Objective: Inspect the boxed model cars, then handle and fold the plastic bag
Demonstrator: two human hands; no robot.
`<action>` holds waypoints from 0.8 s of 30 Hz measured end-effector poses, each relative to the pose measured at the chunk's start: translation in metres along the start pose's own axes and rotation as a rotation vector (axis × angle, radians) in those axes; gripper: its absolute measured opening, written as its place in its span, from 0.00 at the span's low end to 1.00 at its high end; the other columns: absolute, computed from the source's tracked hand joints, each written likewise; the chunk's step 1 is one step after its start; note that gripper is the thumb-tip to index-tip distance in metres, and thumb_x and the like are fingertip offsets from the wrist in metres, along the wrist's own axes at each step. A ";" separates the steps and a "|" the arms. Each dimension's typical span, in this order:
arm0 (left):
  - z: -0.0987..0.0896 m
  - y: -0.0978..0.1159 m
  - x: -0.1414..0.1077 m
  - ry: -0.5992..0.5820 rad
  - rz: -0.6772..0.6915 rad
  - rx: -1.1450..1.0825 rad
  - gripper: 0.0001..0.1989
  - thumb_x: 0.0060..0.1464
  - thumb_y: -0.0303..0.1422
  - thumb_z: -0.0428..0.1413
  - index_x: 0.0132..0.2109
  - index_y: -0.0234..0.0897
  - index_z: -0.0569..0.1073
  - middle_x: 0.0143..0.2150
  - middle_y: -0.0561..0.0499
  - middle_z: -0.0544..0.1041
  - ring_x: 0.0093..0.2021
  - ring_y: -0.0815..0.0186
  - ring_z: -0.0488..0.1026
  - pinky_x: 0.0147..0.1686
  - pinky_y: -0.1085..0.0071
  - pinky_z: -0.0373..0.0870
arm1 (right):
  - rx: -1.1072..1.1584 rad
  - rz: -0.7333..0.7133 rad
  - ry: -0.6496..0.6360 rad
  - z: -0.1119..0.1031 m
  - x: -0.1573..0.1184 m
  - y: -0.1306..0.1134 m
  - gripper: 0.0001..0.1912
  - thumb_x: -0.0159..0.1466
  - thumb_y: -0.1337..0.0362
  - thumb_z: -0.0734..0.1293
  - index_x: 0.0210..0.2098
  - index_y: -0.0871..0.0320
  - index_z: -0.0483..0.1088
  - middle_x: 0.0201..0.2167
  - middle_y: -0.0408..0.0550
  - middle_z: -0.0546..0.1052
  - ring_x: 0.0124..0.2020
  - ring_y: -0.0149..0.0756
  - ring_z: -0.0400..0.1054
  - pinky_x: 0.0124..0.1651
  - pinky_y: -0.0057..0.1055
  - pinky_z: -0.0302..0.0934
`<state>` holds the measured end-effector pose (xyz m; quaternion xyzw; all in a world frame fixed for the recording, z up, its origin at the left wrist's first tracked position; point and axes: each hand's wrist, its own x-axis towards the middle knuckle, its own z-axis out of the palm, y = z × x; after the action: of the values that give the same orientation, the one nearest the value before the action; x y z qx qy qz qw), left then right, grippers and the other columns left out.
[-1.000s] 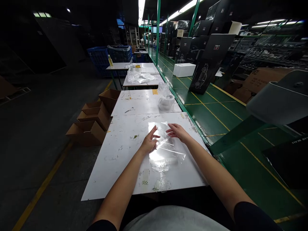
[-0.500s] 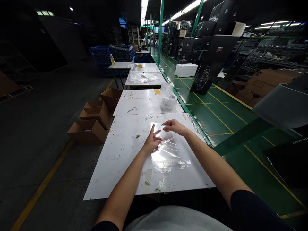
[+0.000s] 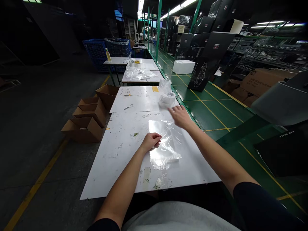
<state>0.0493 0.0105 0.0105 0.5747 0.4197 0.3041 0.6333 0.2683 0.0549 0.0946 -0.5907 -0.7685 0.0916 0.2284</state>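
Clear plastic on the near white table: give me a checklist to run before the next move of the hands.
1. Clear plastic on the near white table: ok.
2. Plastic smooth: not ok, creases and glare show.
3. Left hand at the plastic's left part: ok.
4. Left fingers gripping film: cannot tell.
5. Right hand free of film: cannot tell, it is blurred near the far edge.
6. Bagged roll off the near table: ok, it sits on the next tabletop.
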 end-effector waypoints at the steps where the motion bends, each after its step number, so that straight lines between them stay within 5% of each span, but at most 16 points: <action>1: 0.000 0.001 0.000 -0.007 -0.009 0.011 0.09 0.53 0.32 0.58 0.37 0.28 0.74 0.27 0.48 0.73 0.22 0.71 0.70 0.24 0.70 0.72 | -0.038 -0.165 -0.084 0.005 -0.005 -0.011 0.33 0.46 0.82 0.65 0.52 0.60 0.71 0.49 0.56 0.72 0.58 0.49 0.59 0.62 0.49 0.49; 4: 0.000 0.003 -0.001 -0.016 -0.014 0.034 0.07 0.51 0.30 0.58 0.36 0.28 0.74 0.26 0.48 0.72 0.21 0.71 0.69 0.23 0.72 0.70 | 0.058 -0.446 -0.369 0.024 -0.014 -0.042 0.31 0.47 0.75 0.68 0.51 0.55 0.72 0.45 0.48 0.75 0.56 0.43 0.63 0.66 0.47 0.43; 6: -0.001 0.004 -0.002 -0.022 -0.016 0.041 0.08 0.51 0.30 0.59 0.36 0.28 0.74 0.25 0.48 0.72 0.20 0.71 0.69 0.23 0.72 0.70 | 0.120 -0.375 -0.530 0.031 -0.015 -0.050 0.24 0.47 0.70 0.71 0.45 0.55 0.75 0.33 0.45 0.76 0.40 0.37 0.70 0.59 0.42 0.54; 8: -0.002 0.005 -0.003 -0.039 -0.003 0.018 0.11 0.50 0.32 0.60 0.38 0.27 0.75 0.26 0.47 0.73 0.21 0.70 0.69 0.24 0.70 0.71 | 0.130 -0.222 -0.638 0.028 -0.011 -0.045 0.15 0.46 0.68 0.71 0.35 0.57 0.77 0.23 0.43 0.74 0.26 0.30 0.66 0.43 0.33 0.62; 11: -0.005 0.004 -0.004 -0.018 0.028 -0.103 0.21 0.52 0.40 0.60 0.47 0.28 0.72 0.31 0.45 0.74 0.26 0.67 0.73 0.28 0.68 0.73 | 0.254 -0.035 -0.720 0.012 -0.005 -0.018 0.05 0.47 0.68 0.70 0.26 0.61 0.75 0.21 0.46 0.73 0.22 0.29 0.65 0.29 0.26 0.60; 13: -0.008 0.003 -0.003 0.022 0.026 -0.236 0.30 0.55 0.49 0.55 0.56 0.29 0.66 0.35 0.42 0.75 0.30 0.64 0.75 0.33 0.65 0.75 | 0.501 0.152 -0.621 0.003 -0.006 0.001 0.08 0.51 0.64 0.70 0.28 0.62 0.73 0.23 0.48 0.74 0.25 0.32 0.69 0.28 0.25 0.62; 17: -0.012 -0.001 0.002 0.036 0.015 -0.435 0.40 0.57 0.58 0.44 0.65 0.30 0.52 0.41 0.38 0.75 0.37 0.59 0.77 0.42 0.58 0.74 | 0.942 0.610 -0.088 0.014 -0.021 0.014 0.13 0.58 0.59 0.67 0.34 0.62 0.64 0.28 0.50 0.73 0.26 0.31 0.70 0.24 0.24 0.63; 24: -0.009 0.001 0.001 0.100 0.033 -0.476 0.45 0.57 0.53 0.51 0.69 0.39 0.37 0.51 0.36 0.69 0.42 0.58 0.76 0.44 0.55 0.74 | 0.879 0.754 -0.059 0.074 -0.051 -0.017 0.13 0.62 0.62 0.62 0.44 0.60 0.58 0.26 0.45 0.72 0.17 0.27 0.62 0.18 0.25 0.58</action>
<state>0.0420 0.0155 0.0116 0.4003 0.3574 0.4328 0.7244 0.2296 0.0109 0.0243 -0.6706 -0.4008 0.4935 0.3822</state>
